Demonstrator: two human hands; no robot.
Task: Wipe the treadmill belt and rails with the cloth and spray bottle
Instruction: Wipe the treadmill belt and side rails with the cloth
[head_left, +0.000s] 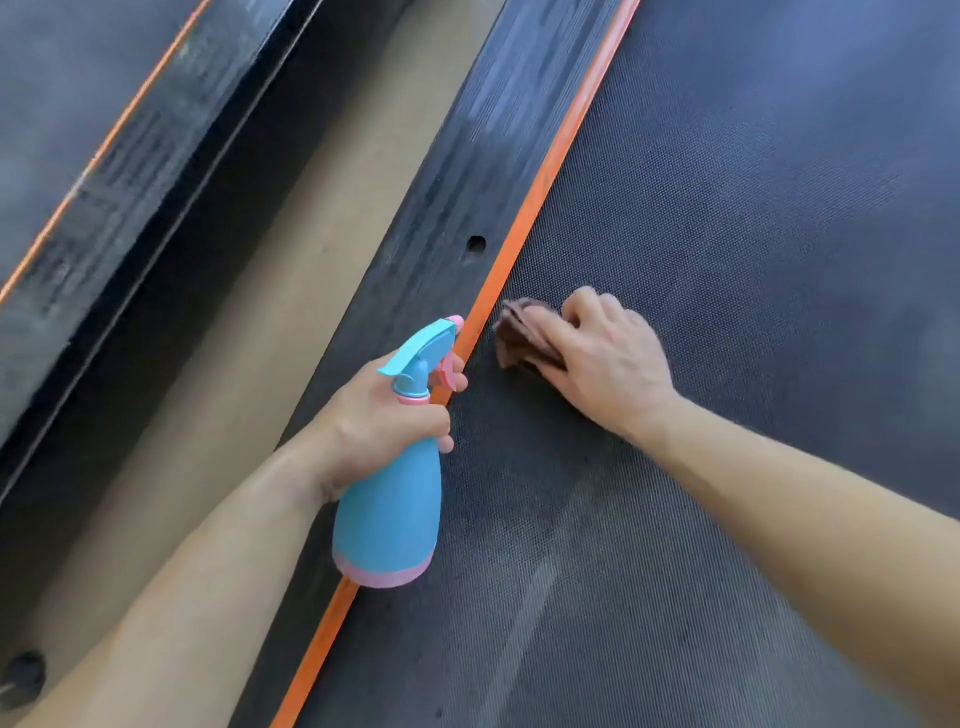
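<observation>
The left hand (384, 415) grips a blue bottle (389, 514) around its neck, fingers curled round it and one finger on the pink trigger. The bottle has a pink base and collar. It is held upright in the view, nozzle pointing away from the person, over the orange strip (550, 171) that runs between rail and belt.

The right hand (608, 358) lies back-up on the belt (727, 208), fingers bent over a brownish cloth (519, 332) and holding it down against the surface. The bunched cloth shows past the fingertips, just beside the orange strip and near the nozzle. Both forearms are bare.

The belt is dark and finely textured, with pale streaks in its near part. Left of the strip lies the black ribbed rail (467, 156), which has a small round hole (476, 243) and a greyish smear farther up. Beyond the rail is a band of tan floor (291, 260), then another dark machine (130, 156) with a thin orange line along its edge.
</observation>
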